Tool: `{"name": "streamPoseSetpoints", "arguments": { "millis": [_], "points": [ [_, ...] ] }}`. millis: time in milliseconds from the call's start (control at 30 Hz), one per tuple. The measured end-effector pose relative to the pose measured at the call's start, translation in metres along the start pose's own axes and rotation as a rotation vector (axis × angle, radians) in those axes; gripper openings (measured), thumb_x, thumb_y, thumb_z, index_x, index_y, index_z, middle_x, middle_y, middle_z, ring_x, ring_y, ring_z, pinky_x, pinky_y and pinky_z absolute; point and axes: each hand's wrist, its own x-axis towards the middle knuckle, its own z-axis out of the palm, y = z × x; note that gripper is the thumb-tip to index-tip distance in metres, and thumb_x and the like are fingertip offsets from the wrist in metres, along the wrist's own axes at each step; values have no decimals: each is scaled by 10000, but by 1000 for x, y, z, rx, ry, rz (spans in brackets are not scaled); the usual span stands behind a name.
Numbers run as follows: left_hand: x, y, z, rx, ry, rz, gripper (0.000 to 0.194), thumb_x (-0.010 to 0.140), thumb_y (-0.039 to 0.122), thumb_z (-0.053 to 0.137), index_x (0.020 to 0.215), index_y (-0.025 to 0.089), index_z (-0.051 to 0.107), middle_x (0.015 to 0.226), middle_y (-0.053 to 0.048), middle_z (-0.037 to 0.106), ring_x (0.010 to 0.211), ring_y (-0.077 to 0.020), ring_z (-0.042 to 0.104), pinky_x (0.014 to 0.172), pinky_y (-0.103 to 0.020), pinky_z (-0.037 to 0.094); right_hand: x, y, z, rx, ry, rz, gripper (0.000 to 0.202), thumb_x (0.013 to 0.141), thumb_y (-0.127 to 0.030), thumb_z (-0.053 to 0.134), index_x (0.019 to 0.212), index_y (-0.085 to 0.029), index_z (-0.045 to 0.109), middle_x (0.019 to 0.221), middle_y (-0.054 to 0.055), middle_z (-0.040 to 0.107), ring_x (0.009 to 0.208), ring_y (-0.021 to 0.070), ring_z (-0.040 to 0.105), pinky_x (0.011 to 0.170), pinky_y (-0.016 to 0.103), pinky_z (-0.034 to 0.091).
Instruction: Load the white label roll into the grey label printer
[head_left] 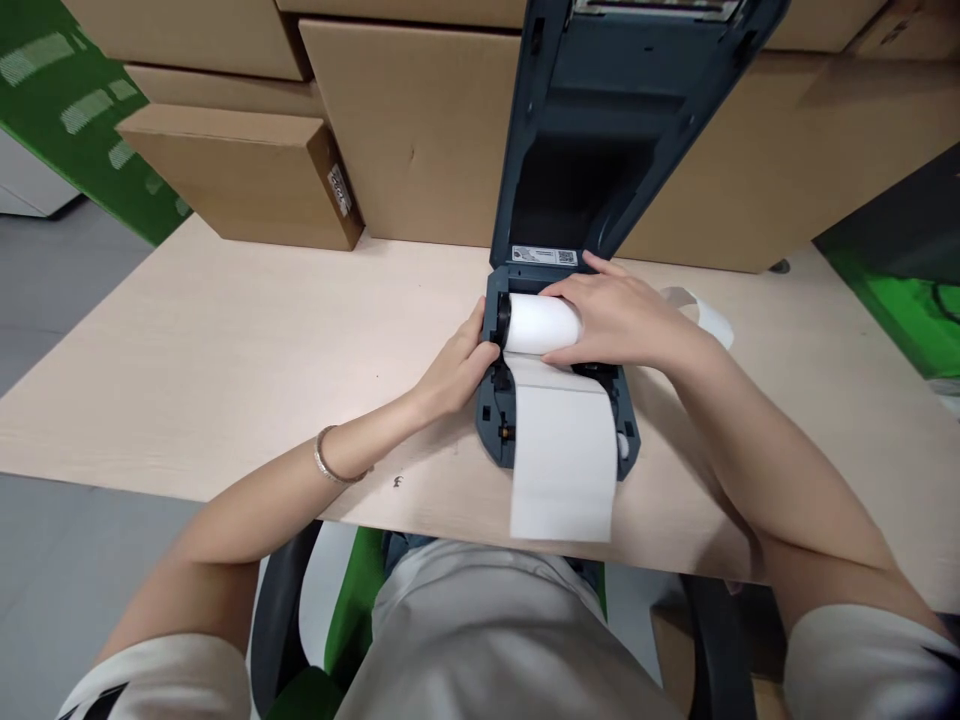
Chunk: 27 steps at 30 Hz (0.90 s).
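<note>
A dark blue-grey label printer [491,435] stands on the table with its lid [600,110] raised. Inside it lies a white paper roll [541,323], and a strip of paper [564,460] runs from the roll over the printer's front. My right hand [611,312] is wrapped round the right end of the roll. At the printer's left side, my left hand [459,362] grips the edge of the housing, thumb on top; its other fingers are partly hidden.
Cardboard boxes [412,130] line the back of the wooden table [225,370], with a smaller box [232,180] at the back left. A curled paper piece [709,318] lies behind my right wrist. Chair armrests flank me below the front edge.
</note>
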Motion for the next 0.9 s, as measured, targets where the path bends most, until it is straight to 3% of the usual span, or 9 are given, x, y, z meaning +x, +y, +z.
{"name": "streamPoseSetpoints", "arguments": {
  "millis": [133,267,333,533,667,733,800,833,900],
  "points": [
    [1,-2,0,4,1,21,772,916,254,494,1681,191,412,1755,-81,495,1624,-355,438,1371,-494,339,-19,-18,-1,-77,106,-89,642,947,-524,665,1449,-125,685,1390,172,747,1310,404,705,1364,724,268],
    [1,-2,0,-16,0,59,745,914,238,496,1659,231,463,1740,-47,521,1607,-344,468,1368,-490,351,-64,-62,-6,-80,224,-139,544,1125,-432,436,1428,-69,705,1405,205,753,1285,370,729,1169,605,567],
    [1,-3,0,-18,6,60,751,915,248,506,1665,232,462,1756,-44,501,1626,-350,446,1386,-501,323,-86,-86,1,-76,232,-167,629,1155,-493,358,1436,-46,701,1436,224,740,1289,372,730,1046,548,642],
    [3,-11,-1,-47,28,35,758,897,280,550,1650,234,472,1783,-48,461,1671,-340,385,1420,-518,250,-112,-120,37,-194,204,-227,928,1075,-690,490,1554,103,556,1621,366,538,1505,542,545,1167,678,538],
    [3,-17,2,-155,29,33,746,912,358,605,1640,252,477,1759,-55,494,1664,-356,390,1415,-539,267,-113,-119,29,-186,212,-215,841,1065,-629,580,1525,75,599,1594,342,581,1477,513,586,1167,652,544],
    [2,-17,5,-233,19,36,732,951,459,647,1638,265,482,1765,-61,485,1670,-362,385,1415,-543,275,-110,-111,10,-136,209,-240,690,1094,-570,556,1452,5,683,1526,291,665,1437,458,636,1164,609,550],
    [2,-14,9,-334,1,49,708,997,574,634,1626,278,504,1760,-65,492,1669,-363,397,1412,-551,288,-100,-94,-12,-49,216,-220,516,1120,-521,507,1244,-108,791,1311,214,794,1283,401,730,1094,581,578],
    [2,-12,11,-388,-13,59,687,1021,616,598,1617,281,521,1748,-65,509,1664,-361,410,1410,-555,297,-92,-81,-21,8,263,-153,461,1119,-507,499,1096,-160,803,1167,175,821,1169,377,763,1037,574,590],
    [3,-6,14,-470,-29,72,663,1050,669,522,1583,278,573,1709,-64,560,1651,-358,437,1404,-556,316,-69,-45,-29,158,476,131,363,1076,-498,555,926,-218,731,1015,137,788,1030,342,759,993,573,575]
  ]
}}
